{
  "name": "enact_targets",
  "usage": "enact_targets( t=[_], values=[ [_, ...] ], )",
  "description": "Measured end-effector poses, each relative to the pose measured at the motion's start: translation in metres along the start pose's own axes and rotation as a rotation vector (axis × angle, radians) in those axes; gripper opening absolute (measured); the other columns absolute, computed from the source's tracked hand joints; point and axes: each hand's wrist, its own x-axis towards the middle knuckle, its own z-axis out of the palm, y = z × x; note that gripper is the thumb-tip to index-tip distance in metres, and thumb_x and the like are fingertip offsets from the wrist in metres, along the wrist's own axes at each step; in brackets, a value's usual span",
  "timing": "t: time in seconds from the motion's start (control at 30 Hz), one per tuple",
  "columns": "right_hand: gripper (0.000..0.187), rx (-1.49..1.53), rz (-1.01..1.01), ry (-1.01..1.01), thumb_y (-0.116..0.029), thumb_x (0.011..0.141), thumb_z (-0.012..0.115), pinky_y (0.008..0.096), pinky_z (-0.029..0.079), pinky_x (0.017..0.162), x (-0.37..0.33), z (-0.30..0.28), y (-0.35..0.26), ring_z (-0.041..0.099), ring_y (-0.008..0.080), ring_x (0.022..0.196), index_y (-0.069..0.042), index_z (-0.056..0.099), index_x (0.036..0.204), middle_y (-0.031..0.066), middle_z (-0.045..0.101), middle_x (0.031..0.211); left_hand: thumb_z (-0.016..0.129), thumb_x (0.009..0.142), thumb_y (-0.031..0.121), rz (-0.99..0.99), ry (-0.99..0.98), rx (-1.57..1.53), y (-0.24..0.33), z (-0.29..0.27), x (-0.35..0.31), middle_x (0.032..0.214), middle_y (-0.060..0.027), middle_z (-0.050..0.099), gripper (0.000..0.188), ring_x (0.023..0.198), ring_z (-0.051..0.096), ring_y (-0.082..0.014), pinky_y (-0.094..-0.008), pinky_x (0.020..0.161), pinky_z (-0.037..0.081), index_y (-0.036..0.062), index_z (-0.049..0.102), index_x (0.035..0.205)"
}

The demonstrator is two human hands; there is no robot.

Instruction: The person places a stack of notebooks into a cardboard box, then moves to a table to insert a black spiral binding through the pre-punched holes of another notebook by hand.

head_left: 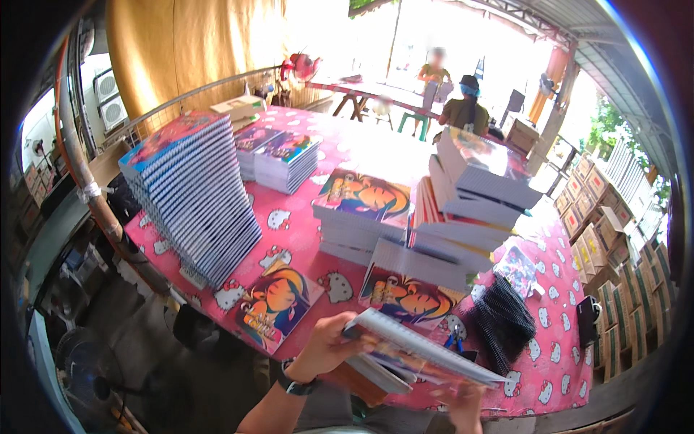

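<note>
A spiral notebook (426,354) with a colourful cover is held tilted over the table's near edge, its bound edge facing up. My left hand (331,349), with a dark watch at the wrist, grips its left end. At the lower right end my right hand (466,406) is closed on it, slightly blurred. Below the notebook, near my lap, brown and white sheets or covers show in part. Just beyond lies a cartoon-covered book (412,295). A single matching cover (277,305) rests left of my hands. Blue-handled pliers (454,337) lie beside a pile of black binding coils (504,322).
A tall leaning stack of spiral notebooks (195,199) stands at the left table edge. Book piles (361,228) and a higher uneven stack (466,210) fill the middle. The pink patterned tablecloth (282,235) covers the table. Two people are far off; cartons (600,195) are at right.
</note>
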Motion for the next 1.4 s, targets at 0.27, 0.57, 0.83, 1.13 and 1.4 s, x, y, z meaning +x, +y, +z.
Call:
enact_targets(
  t=[0.27,0.57,0.83,1.13,1.4],
  values=[
    [0.023,-0.284,0.034,-0.067,0.004,0.075,0.062,0.0313,0.049,0.071,-0.013,0.025,-0.01,0.061,0.0263,0.081,0.001,0.061,0.098,0.0137,0.059,0.088,0.071,0.079,0.0,0.056,-0.188,0.09,0.006,-0.013,0.008,0.086,-0.006,0.066,0.019,0.078,0.062,-0.0097,-0.0239,0.067,0.049,0.0002,0.063,0.097],
    [0.019,-0.144,0.025,-0.085,-0.001,0.078,0.063,0.0319,0.049,0.069,-0.014,0.025,-0.001,0.061,0.0216,0.079,0.002,0.061,0.097,0.0122,0.06,0.086,0.076,0.076,0.007,0.068,-0.165,0.314,0.017,-0.006,0.025,0.088,-0.0058,0.066,0.029,0.079,0.063,-0.0107,-0.0249,0.065,0.05,0.0017,0.064,0.102],
    [0.018,-0.168,-0.156,-0.175,-0.01,0.083,0.064,0.0322,0.049,0.066,-0.008,0.021,0.009,0.06,0.0164,0.076,0.002,0.062,0.096,0.0103,0.061,0.082,0.077,0.074,0.006,0.056,-0.123,0.315,0.014,-0.025,0.011,0.086,-0.0065,0.066,0.027,0.076,0.062,-0.011,-0.0245,0.064,0.05,0.0015,0.066,0.097],
    [0.011,-0.206,-0.098,-0.099,-0.01,0.088,0.058,0.0358,0.047,0.065,-0.018,0.02,0.043,0.057,0.0231,0.073,0.0,0.058,0.092,0.0092,0.059,0.081,0.073,0.078,0.003,-0.096,-0.065,0.208,-0.001,-0.026,0.014,0.086,-0.005,0.065,0.023,0.081,0.062,-0.0106,-0.0251,0.07,0.05,0.0005,0.065,0.099],
    [0.052,-0.105,0.068,0.027,-0.033,0.078,0.069,0.036,0.048,0.067,-0.014,0.053,0.028,0.059,0.02,0.083,-0.004,0.052,0.118,0.0072,0.06,0.096,0.077,0.075,0.014,-0.239,0.118,0.211,-0.02,-0.041,-0.029,0.116,-0.0054,0.056,0.072,0.107,0.052,-0.0115,-0.0273,0.089,0.043,0.0055,0.04,0.136]
  ],
)
